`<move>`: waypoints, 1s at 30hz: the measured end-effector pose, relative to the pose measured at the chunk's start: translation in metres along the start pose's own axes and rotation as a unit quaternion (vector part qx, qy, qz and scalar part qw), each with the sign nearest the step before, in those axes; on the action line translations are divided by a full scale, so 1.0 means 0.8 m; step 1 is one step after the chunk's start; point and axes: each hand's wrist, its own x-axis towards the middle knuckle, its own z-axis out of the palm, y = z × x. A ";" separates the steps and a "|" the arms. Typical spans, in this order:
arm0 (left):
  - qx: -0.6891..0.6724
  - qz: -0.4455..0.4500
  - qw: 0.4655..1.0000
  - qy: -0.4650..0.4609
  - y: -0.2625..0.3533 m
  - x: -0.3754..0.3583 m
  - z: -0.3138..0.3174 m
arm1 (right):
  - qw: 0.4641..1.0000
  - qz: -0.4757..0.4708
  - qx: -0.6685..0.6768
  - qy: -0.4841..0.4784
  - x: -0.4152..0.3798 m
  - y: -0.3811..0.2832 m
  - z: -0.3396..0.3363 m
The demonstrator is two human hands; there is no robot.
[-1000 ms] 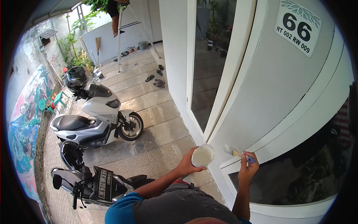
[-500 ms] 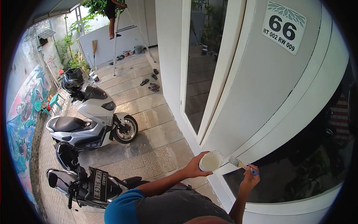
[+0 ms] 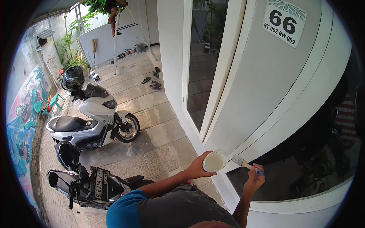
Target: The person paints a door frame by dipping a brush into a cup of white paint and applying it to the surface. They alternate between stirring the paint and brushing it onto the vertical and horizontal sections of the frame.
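Observation:
In my left hand (image 3: 197,167) is a small tub of pale paint (image 3: 214,162), its open top facing up towards me. My fingers wrap round its left side. My right hand (image 3: 254,178) grips a paintbrush (image 3: 243,163) by its handle, which shows blue behind the fingers. The bristles are whitish with paint and point left, a short way from the tub's rim. Behind the brush are the white window frame (image 3: 243,149) and the dark glass (image 3: 289,178).
A house number plate (image 3: 284,22) hangs on the grey wall (image 3: 262,76). Left of me stand a white scooter (image 3: 95,121) and a dark motorbike (image 3: 95,188). Farther back, a person (image 3: 113,15) is up on a stepladder (image 3: 138,32). Sandals (image 3: 155,85) lie on the paving.
The brush's bristles have shifted slightly left, nearer the tub. My view has tilted down a little. The person on the ladder has bent a leg and sits lower.

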 end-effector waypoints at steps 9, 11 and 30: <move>-0.012 -0.018 1.000 0.000 0.006 0.003 0.001 | 0.999 -0.024 -0.029 0.012 0.002 -0.004 -0.014; 0.000 -0.003 1.000 0.006 0.001 0.004 0.001 | 0.999 -0.016 -0.024 0.016 0.003 -0.005 -0.013; 0.003 -0.027 0.999 0.017 -0.008 0.027 -0.048 | 0.999 -0.031 0.014 -0.004 0.040 0.009 0.048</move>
